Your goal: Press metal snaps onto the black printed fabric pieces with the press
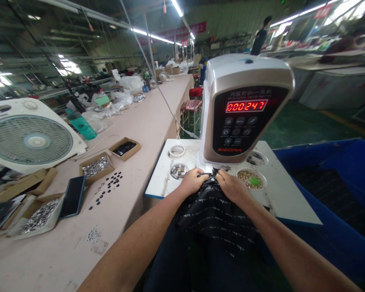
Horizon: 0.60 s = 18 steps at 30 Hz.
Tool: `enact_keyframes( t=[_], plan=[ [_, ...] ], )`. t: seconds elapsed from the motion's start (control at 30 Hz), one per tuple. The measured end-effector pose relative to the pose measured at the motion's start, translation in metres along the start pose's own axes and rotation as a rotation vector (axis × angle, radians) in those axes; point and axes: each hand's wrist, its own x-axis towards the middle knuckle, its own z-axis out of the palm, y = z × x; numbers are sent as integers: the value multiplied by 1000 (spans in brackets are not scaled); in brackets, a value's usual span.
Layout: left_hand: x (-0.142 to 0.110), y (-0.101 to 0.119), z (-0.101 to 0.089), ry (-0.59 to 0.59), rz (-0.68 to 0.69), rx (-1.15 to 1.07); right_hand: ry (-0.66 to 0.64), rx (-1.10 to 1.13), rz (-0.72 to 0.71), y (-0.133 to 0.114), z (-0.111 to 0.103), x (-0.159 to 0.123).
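A white and gold press machine (243, 109) stands on a white work plate (287, 194); its red display reads 000247. A black printed garment (215, 215) lies over my lap and reaches up under the machine's head. My left hand (192, 181) pinches the garment's edge just left of the machine's foot. My right hand (232, 185) grips the same edge from the right. Both hands are closed on the cloth, almost touching each other.
Recessed cups in the plate hold metal parts (179, 170) and brass rings (249, 178). On the long table at left sit cardboard boxes of fasteners (96, 166), a phone (73, 196), scattered black buttons (109, 186) and a box fan (28, 138). A blue bin (337, 170) stands right. A person stands far back.
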Motion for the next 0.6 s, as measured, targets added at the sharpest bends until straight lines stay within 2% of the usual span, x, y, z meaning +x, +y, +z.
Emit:
enact_keyframes(
  t=[0.23,0.37,0.5,0.6],
  plan=[
    [1,-4,1,16,0,13,31,59,-9,6,8,1],
    [-6,1,-3,63,30,37,78,149,-29,5,7,3],
    [-41,5,-25,210,161,101,159,269,-30,13,-9,-6],
    [-95,-18,-66,382,366,213,232,336,39,42,-33,-31]
  ],
)
